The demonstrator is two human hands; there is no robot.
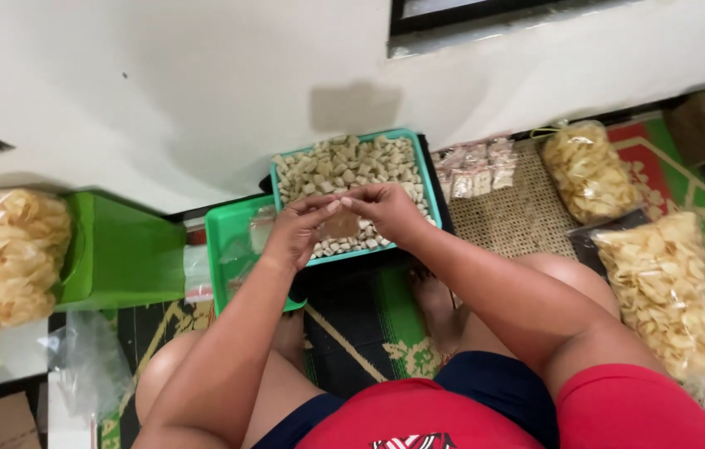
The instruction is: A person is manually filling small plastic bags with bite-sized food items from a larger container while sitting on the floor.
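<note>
My left hand (pixel 298 231) and my right hand (pixel 386 209) meet over a teal tray (pixel 351 137) full of small beige cracker pieces (pixel 344 166). Between the fingertips of both hands I hold a small clear plastic bag (pixel 341 223) with some pieces inside. A smaller green tray (pixel 226 249) lies just left of the teal one and holds clear plastic bags. I sit cross-legged on a patterned mat, knees either side.
Big clear bags of yellow chips lie at the right (pixel 668 291), far right back (pixel 589 170) and left (pixel 3 258). Several small filled packets (pixel 477 170) rest on a woven mat. A green bin (pixel 124 254) stands left, against the white wall.
</note>
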